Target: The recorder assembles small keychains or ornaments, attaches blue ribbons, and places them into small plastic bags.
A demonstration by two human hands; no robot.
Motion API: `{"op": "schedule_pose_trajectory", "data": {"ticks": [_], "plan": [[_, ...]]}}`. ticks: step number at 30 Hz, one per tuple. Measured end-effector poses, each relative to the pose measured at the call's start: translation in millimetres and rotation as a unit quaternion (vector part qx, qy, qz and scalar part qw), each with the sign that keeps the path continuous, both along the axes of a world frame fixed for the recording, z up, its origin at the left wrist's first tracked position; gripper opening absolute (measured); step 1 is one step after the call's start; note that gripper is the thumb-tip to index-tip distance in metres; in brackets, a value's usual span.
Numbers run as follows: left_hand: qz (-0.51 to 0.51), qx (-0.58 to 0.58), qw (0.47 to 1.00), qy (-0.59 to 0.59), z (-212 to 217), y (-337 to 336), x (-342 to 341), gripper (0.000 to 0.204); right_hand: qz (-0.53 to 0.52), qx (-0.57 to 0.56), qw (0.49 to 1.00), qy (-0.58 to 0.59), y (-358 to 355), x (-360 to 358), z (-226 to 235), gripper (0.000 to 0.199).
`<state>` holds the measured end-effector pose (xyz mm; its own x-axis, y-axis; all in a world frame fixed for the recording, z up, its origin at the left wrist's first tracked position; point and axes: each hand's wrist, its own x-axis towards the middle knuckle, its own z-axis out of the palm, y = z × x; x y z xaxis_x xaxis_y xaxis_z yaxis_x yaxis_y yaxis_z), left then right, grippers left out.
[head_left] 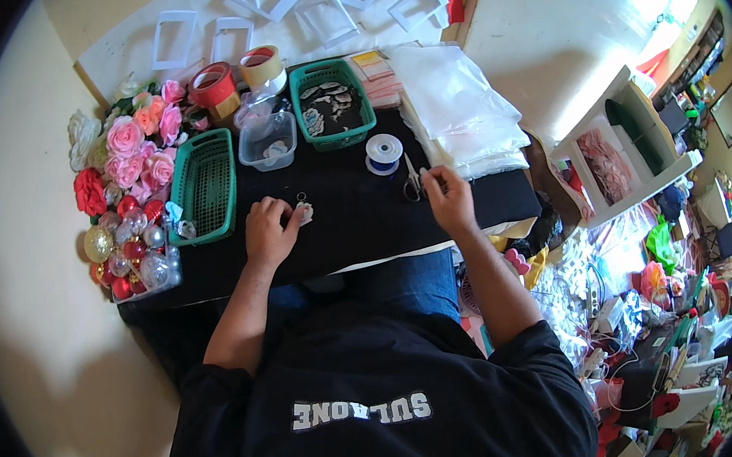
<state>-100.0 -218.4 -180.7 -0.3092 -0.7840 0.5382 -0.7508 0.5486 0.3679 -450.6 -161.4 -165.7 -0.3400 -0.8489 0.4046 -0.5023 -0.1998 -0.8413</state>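
Observation:
Resting at the near side of the black-covered table, my left hand (270,232) has its fingers closed at the edge of a small pale charm (305,214). A thin metal ring (302,197) lies at the top of that charm. To the right, my right hand (450,203) is pinched, with its fingertips beside a pair of scissors (412,184); whatever is between them is too small to name. Just left of the scissors stands a white spool (383,152) with a blue lower edge.
Green baskets stand at left (205,184) and farther back (328,142), the latter holding pale cut-out pieces. Between them is a clear plastic tub (267,143). Tape rolls (214,86), artificial flowers (134,143), baubles (131,247), plastic bags (459,106) and white frames (328,18) surround the workspace.

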Motion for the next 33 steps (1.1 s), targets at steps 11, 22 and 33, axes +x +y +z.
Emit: {"op": "schedule_pose_trajectory", "data": {"ticks": [11, 22, 33], "plan": [[-0.007, 0.004, 1.000, 0.002, -0.6, -1.7, -0.7, 0.026, -0.228, 0.036, 0.907, 0.352, -52.8, -100.1, 27.5, 0.036], [-0.012, 0.019, 1.000, 0.000, -3.3, -3.0, 0.8, 0.024, -0.174, 0.130, 0.889, 0.403, -81.1, -98.5, 18.2, 0.038], [-0.009, 0.016, 1.000, -0.004, -2.2, -2.0, 0.5, 0.024, -0.121, -0.010, 0.918, 0.379, -69.5, -102.2, 20.1, 0.015]]}}
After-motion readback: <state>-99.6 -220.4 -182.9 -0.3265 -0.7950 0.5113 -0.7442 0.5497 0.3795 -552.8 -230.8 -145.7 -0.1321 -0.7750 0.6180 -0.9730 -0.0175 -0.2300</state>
